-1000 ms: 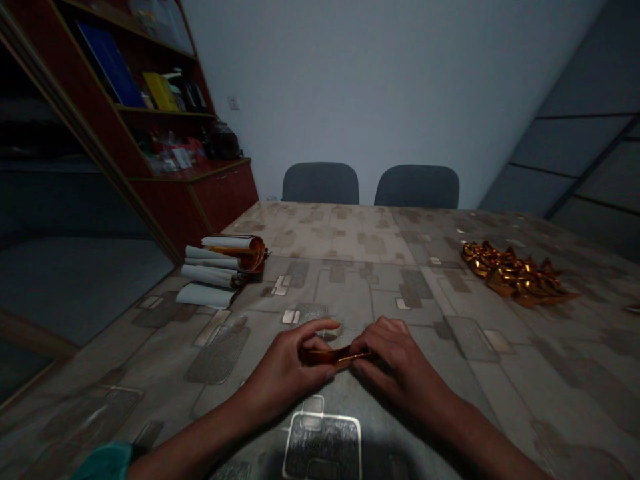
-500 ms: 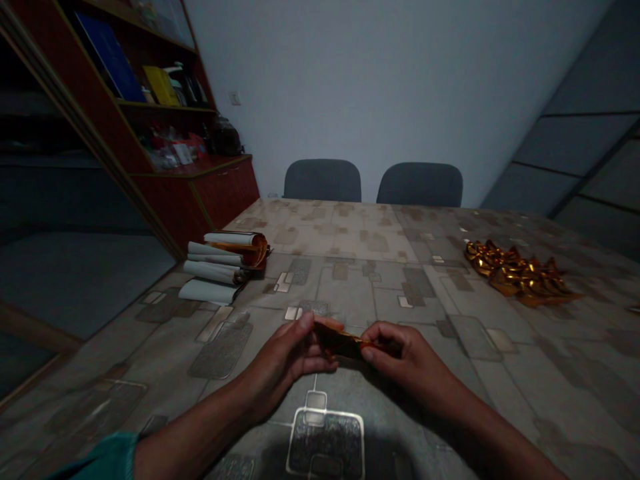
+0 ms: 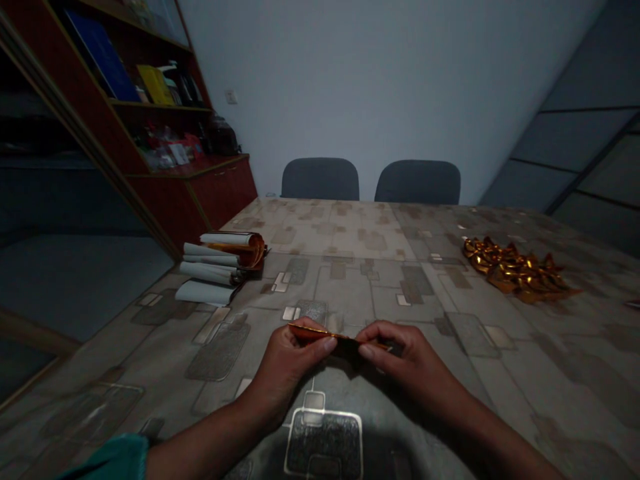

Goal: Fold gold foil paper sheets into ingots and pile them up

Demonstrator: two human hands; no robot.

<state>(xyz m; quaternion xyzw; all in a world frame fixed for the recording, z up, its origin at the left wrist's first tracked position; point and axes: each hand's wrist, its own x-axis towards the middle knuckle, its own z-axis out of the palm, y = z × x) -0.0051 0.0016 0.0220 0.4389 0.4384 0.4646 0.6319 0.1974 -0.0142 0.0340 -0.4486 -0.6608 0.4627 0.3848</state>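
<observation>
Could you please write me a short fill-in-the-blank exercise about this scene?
The left hand and right hand hold a folded piece of shiny gold foil; a teal fabric sleeve shows on the person's ____ side.
The stack of folded, pale-backed gold sheets lies left of the hands; the cluster of pointed, shiny gold shapes lies to their ____.
Beyond the patterned beige-grey table stand ____ rounded grey chairs.
Missing words: left; right; two.

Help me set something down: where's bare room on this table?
Patterned beige tabletop shows bare between the curled gold-and-white sheets and the shiny gold folded pieces, back to two grey chairs; also nearer, between those pieces and the right hand. Front centre is crowded: left hand and right hand hold a shiny gold sheet.
</observation>
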